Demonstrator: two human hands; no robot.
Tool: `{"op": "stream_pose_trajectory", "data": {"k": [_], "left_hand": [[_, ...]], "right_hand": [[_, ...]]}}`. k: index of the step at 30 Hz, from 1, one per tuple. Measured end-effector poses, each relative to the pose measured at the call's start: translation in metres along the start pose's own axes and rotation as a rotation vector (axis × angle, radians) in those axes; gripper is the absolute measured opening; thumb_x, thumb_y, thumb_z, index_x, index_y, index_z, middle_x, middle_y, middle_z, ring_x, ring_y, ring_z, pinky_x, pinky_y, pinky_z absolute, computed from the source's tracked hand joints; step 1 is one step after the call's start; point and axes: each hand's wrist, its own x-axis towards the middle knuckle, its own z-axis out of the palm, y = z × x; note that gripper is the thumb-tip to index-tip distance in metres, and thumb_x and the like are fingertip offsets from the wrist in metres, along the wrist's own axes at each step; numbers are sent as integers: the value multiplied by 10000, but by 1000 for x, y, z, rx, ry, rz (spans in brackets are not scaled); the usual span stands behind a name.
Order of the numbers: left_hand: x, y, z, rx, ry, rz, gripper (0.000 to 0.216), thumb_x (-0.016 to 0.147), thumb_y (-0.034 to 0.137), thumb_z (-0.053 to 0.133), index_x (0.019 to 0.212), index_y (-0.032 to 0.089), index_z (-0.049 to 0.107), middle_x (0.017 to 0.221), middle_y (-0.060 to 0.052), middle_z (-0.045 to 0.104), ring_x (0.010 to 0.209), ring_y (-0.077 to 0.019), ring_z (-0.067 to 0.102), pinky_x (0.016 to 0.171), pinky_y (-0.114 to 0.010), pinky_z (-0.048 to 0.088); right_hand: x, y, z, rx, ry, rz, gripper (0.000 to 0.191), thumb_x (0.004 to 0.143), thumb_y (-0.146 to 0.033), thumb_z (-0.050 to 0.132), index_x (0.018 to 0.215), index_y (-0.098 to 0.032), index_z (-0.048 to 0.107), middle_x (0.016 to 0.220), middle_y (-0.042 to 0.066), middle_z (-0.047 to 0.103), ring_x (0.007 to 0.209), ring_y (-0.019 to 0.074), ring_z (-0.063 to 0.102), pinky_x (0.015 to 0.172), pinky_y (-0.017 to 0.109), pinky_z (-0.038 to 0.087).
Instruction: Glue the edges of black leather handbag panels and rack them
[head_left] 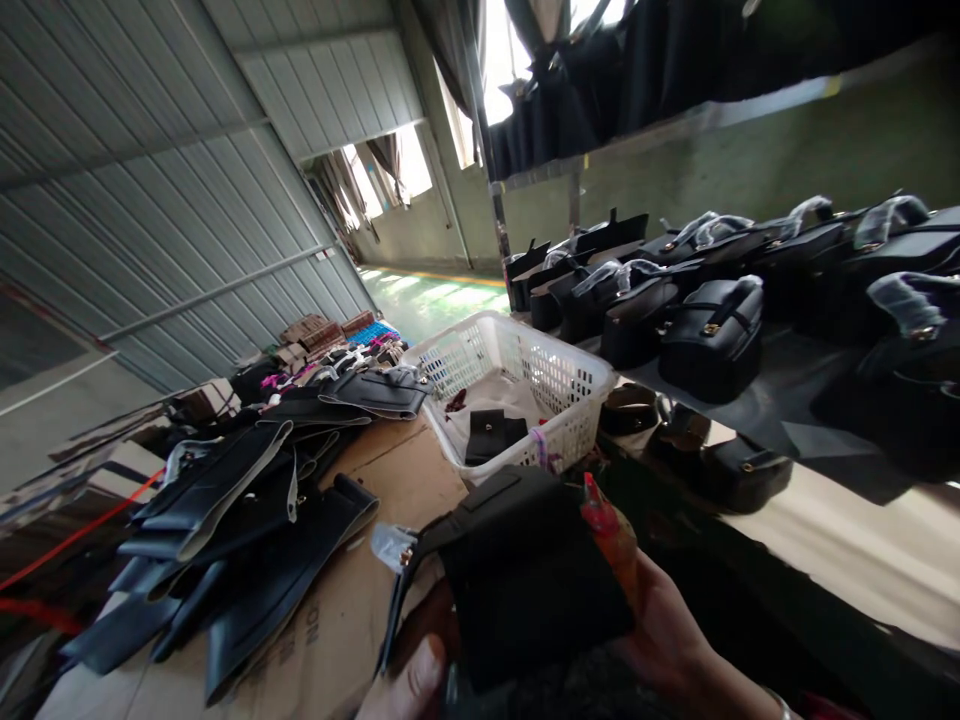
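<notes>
A black leather handbag (536, 570) is held up close to me, its broad dark flap towards the camera. My left hand (412, 685) grips its lower left side, with the thumb showing and the other fingers hidden. A strap with a clear plastic wrap (391, 547) and a small gold fitting sticks out at the bag's left. Against the bag's right side, my right hand (667, 620) is closed around a squeeze bottle (611, 530) with a red nozzle pointing up. Some of its fingers are hidden behind the bottle and bag.
Beyond the bag stands a white plastic basket (592, 395) with a black leather piece (493, 436) inside. Black leather panels (247, 540) are heaped on cardboard (405, 470) to the left. Several finished black handbags (712, 335) line a table at the right, with more below.
</notes>
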Motion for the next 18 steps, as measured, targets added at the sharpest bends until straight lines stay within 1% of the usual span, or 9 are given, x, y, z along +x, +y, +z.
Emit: {"op": "stream_pose_trajectory", "data": {"k": [2,4,7,9,11,13,14,16,18], "left_hand": [[-1,4,15,-38,-16,20,600,655,646,780,1116,262,770,1299,-105,682,1438,-383,372,1178,-506,299],[5,9,24,-86,33,-5,573,702,625,765,1131,246,765,1292,-103,689,1429,-373,392,1184,-503,300],[17,17,26,-149,152,-80,559,684,634,782,1068,227,780,1241,-96,718,1372,-371,475,1160,-505,357],[22,22,24,-153,187,-97,524,650,592,828,1025,228,787,1206,-83,736,1340,-358,515,1144,-484,390],[24,28,28,-150,157,-115,462,651,493,861,1011,213,789,1156,-89,754,1291,-361,562,1104,-485,441],[23,34,36,-131,126,-121,422,632,331,886,1016,188,787,1091,-101,770,1215,-376,617,1041,-484,499],[22,36,41,-116,131,-108,417,617,255,881,1016,180,785,1060,-101,777,1179,-377,639,1011,-475,522],[21,41,48,-99,174,-65,423,585,166,854,1002,178,783,1011,-87,785,1134,-366,665,968,-444,550],[22,44,49,-102,221,-51,461,546,130,837,1000,189,779,992,-70,787,1116,-355,674,941,-424,566]], "right_hand": [[-1,-1,5,5,38,-26,340,631,-426,885,857,-192,784,829,57,784,806,286,729,821,424,581],[-2,-1,7,11,72,-42,335,637,-428,878,846,-189,773,825,52,784,766,269,723,791,422,586],[-2,0,7,19,65,-48,294,638,-393,875,823,-195,759,823,39,786,754,252,719,789,408,584],[-2,0,7,25,27,-44,287,645,-377,868,833,-188,761,827,41,786,773,251,723,812,391,580],[-1,-1,7,32,4,-43,277,672,-386,850,833,-180,761,824,45,784,777,244,725,809,368,579],[-1,-2,8,51,2,-44,254,717,-393,819,835,-178,756,860,50,787,792,236,727,799,351,579],[-1,-2,9,66,6,-40,239,745,-392,799,839,-177,753,891,54,789,808,234,728,798,347,578],[-1,-3,9,102,20,-28,228,798,-390,753,858,-170,750,919,63,787,808,227,725,781,343,576],[-1,-4,9,128,35,-8,247,835,-398,713,859,-155,746,843,63,777,711,201,706,704,316,567]]}}
